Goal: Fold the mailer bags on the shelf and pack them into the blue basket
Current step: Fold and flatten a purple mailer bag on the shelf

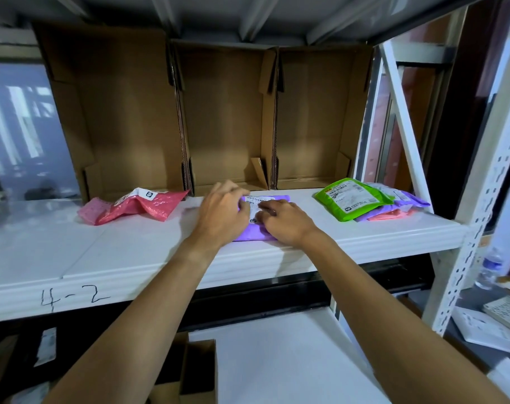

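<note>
On the white shelf point(131, 252), middle and close to the near edge, lies the purple bag point(252, 231). Its label faces up and its long axis seems to run near to far. The left hand point(223, 211) curls over its left edge. The right hand point(285, 223) rests on top, pinching or pressing I cannot tell. It looks light, soft and slippery, best held by the edges.

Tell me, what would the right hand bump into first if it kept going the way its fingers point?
Probably the left hand. The right hand rests on the purple mailer, fingers aimed left and away, with the left hand just ahead.
</note>
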`<action>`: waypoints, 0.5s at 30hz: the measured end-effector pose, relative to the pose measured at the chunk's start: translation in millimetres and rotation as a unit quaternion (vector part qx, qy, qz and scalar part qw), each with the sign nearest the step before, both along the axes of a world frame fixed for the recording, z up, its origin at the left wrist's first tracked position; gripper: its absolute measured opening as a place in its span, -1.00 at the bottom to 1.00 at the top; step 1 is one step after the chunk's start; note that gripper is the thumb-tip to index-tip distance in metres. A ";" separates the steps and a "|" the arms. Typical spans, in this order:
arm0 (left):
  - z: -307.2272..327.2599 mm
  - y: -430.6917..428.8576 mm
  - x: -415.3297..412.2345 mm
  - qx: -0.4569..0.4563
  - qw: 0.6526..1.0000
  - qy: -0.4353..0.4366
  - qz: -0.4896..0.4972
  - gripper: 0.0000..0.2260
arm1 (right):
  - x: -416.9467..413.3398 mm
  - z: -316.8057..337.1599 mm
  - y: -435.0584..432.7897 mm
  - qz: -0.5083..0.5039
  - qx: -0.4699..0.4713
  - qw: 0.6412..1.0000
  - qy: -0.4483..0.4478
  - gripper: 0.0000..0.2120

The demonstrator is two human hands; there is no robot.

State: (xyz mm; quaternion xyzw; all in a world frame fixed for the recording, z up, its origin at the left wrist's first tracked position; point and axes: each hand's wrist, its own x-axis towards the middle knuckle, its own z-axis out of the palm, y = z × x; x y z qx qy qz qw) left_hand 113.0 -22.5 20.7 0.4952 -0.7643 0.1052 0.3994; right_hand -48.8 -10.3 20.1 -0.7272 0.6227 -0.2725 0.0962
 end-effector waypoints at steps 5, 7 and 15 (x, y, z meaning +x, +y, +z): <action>-0.7 -2.3 -8.8 0.215 0.971 -0.095 -0.043 -0.55 | -2.5 -0.9 -0.6 0.016 -0.002 0.999 -0.034 -0.55; -0.3 -3.8 -9.1 0.259 0.956 -0.134 -0.036 -0.53 | -1.7 -2.0 -3.0 0.015 0.006 1.000 -0.020 -0.56; -3.8 -12.1 -9.2 0.311 0.938 -0.150 -0.031 -0.51 | -0.8 -4.3 -11.8 0.022 0.027 0.999 0.017 -0.55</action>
